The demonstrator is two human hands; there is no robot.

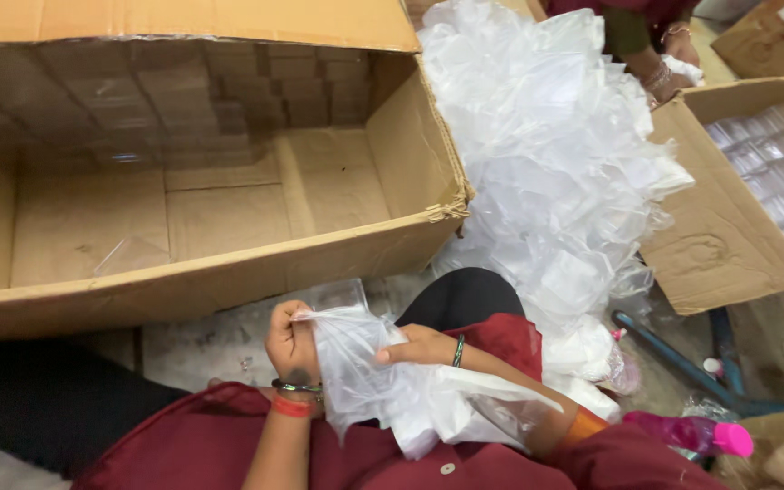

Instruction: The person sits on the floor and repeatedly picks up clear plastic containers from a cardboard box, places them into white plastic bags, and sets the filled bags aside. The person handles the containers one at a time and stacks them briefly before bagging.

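Observation:
My left hand (290, 345) is closed on the top edge of a bunch of clear plastic bags (383, 386) that lies across my lap. From the right, my right hand (419, 347) pinches the same bunch, its fingers pressed into the plastic. Both hands are just in front of the near wall of a large open cardboard box (220, 209). Inside that box, clear packets are stacked in rows along the back, and one loose clear bag (131, 256) lies on its floor.
A big heap of clear plastic bags (555, 172) is piled to the right of the box. Beyond it, a second cardboard box (728, 236) holds clear packets; another person's hands (669, 73) work at the top right. A pink bottle (696, 434) lies by my right knee.

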